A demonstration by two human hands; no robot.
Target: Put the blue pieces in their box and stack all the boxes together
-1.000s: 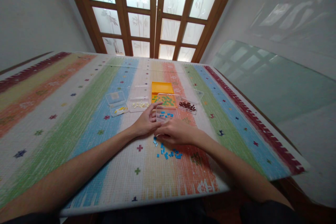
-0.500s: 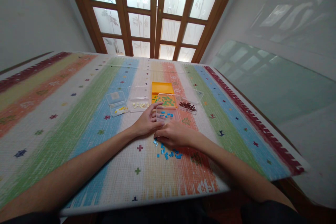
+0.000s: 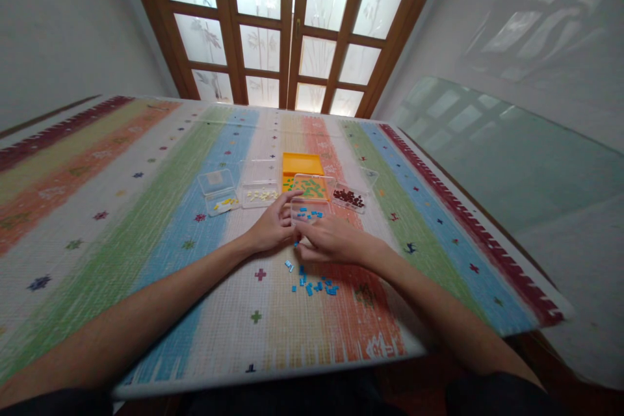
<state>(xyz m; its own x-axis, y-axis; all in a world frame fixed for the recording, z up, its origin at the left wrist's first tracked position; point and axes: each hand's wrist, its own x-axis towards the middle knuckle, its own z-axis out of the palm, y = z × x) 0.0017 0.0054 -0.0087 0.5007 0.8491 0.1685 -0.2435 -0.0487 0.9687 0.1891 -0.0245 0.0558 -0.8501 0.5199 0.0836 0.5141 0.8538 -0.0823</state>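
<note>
My left hand (image 3: pixel 272 227) lies against the left side of a small clear box (image 3: pixel 314 205) that holds several blue pieces, with its index finger stretched along the box's far corner. My right hand (image 3: pixel 331 240) hovers at the box's near edge. Its fingertips are pinched together by my left thumb, and a blue speck shows between them. A loose pile of blue pieces (image 3: pixel 312 285) lies on the striped mat (image 3: pixel 146 253) just in front of both hands.
Behind the blue box stand an orange box (image 3: pixel 301 162) and a clear box of green pieces (image 3: pixel 312 187). Boxes of dark red (image 3: pixel 348 196), cream (image 3: pixel 260 194) and yellow pieces (image 3: pixel 221 203) flank them. Bare glass tabletop (image 3: pixel 511 162) extends right; wooden glazed doors stand beyond.
My right hand has lifted off the loose blue pile and moved up toward the clear box, fingertips pinched. My left hand has stayed against the box.
</note>
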